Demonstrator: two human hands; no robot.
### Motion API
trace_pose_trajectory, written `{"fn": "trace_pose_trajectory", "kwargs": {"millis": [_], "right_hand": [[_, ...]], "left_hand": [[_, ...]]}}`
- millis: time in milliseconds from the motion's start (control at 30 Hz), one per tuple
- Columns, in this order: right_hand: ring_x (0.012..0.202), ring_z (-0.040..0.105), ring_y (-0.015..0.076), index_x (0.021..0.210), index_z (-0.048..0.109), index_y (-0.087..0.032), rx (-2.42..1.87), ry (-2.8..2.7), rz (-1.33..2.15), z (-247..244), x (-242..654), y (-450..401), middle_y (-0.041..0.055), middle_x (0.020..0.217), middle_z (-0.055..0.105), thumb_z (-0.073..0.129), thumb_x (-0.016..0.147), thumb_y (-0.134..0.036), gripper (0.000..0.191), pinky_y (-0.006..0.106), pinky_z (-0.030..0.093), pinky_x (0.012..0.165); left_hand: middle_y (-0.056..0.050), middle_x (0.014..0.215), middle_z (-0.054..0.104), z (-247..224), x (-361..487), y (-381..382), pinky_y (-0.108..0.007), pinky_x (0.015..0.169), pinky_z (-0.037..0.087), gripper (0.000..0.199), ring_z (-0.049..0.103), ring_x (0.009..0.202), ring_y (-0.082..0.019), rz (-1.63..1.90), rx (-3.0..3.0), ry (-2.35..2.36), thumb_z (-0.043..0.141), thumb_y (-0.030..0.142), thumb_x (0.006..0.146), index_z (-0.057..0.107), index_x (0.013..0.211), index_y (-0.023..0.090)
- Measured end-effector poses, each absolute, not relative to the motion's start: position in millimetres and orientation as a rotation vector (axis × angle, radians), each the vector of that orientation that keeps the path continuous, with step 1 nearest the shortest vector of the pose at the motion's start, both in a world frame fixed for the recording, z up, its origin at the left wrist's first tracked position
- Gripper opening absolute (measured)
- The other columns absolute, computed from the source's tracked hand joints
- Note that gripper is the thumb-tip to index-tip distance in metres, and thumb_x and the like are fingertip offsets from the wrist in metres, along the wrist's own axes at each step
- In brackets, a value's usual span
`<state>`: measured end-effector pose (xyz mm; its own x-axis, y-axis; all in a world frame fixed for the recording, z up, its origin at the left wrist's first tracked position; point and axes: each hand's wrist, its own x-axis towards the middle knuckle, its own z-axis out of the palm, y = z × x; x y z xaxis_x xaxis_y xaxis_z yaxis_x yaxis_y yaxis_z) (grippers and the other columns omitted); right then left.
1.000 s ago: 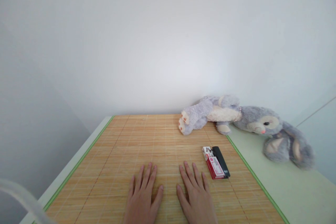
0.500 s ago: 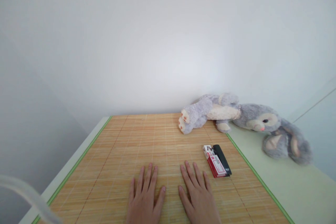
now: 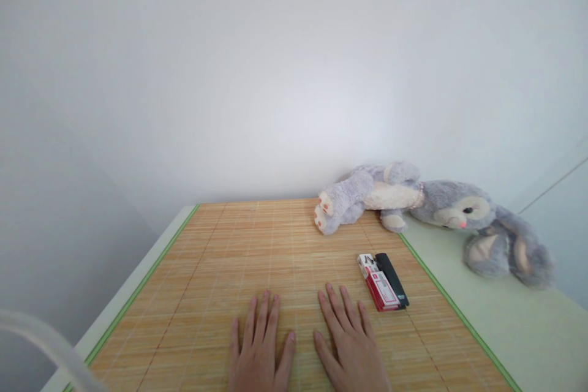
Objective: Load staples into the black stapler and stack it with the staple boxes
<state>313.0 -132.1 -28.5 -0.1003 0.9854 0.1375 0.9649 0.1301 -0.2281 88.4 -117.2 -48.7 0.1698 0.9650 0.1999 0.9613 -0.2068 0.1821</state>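
Observation:
Both hands lie flat, palms down, on a bamboo mat (image 3: 239,245) near the bottom of the head view. My left hand (image 3: 260,349) has its fingers spread and holds nothing. To its right, my right hand (image 3: 348,340) is also spread and holds nothing. Just beyond the right fingertips lie a red and white box (image 3: 383,291), a small white box (image 3: 366,262) and a black stapler (image 3: 392,278), side by side and touching. The wrists are out of view.
A grey plush rabbit (image 3: 395,196) lies on its side across the mat's back right corner and the pale green tabletop (image 3: 514,324). A white curved tube (image 3: 50,343) crosses the lower left. A white wall stands behind the table.
The view has shifted slightly, so the table and rabbit appear a little farther right. My left hand sits slightly lower in view. Both hands remain flat on the mat.

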Motion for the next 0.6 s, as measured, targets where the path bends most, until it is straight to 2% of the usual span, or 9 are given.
{"fn": "trace_pose_trajectory", "kwargs": {"millis": [300,400,467,533,600], "right_hand": [[0.159,0.020,0.0343,0.164,0.014,-0.041,-1.883,-2.092,0.188,-25,314,-132,-0.0056,0.171,0.017,0.046,0.102,-0.051,0.070,0.067,0.023,0.126],[0.157,0.026,0.0347,0.163,0.021,-0.041,-1.732,-2.055,0.362,-19,316,-136,-0.0023,0.169,0.028,0.055,0.100,-0.046,0.072,0.068,0.022,0.126],[0.156,0.031,0.0314,0.162,0.030,-0.039,-1.578,-1.983,0.489,-8,321,-140,-0.0008,0.166,0.037,0.054,0.101,-0.040,0.065,0.064,0.027,0.126],[0.156,0.030,0.0283,0.159,0.040,-0.037,-1.477,-1.846,0.517,7,333,-142,0.0001,0.164,0.042,0.051,0.103,-0.036,0.057,0.059,0.031,0.126],[0.158,0.027,0.0281,0.155,0.046,-0.035,-1.451,-1.676,0.455,22,355,-138,0.0010,0.164,0.043,0.054,0.102,-0.037,0.054,0.058,0.028,0.128]], "left_hand": [[-0.001,0.170,0.025,-53,90,-122,-0.065,0.127,0.014,0.068,0.027,0.157,-0.033,0.426,2.368,1.975,0.039,0.054,0.102,0.026,0.164,0.030],[-0.005,0.170,0.027,-47,94,-122,-0.065,0.128,0.008,0.069,0.025,0.158,-0.034,0.455,2.308,1.983,0.041,0.052,0.101,0.030,0.163,0.024],[-0.008,0.170,0.027,-40,102,-122,-0.064,0.129,0.006,0.070,0.022,0.159,-0.033,0.517,2.211,1.982,0.042,0.050,0.100,0.033,0.162,0.019],[-0.010,0.170,0.029,-32,118,-123,-0.061,0.130,0.006,0.070,0.021,0.159,-0.032,0.617,2.071,1.889,0.042,0.050,0.101,0.034,0.161,0.016],[-0.010,0.170,0.030,-20,145,-124,-0.056,0.132,0.008,0.070,0.022,0.159,-0.028,0.735,1.881,1.662,0.042,0.049,0.101,0.033,0.162,0.017]]}}
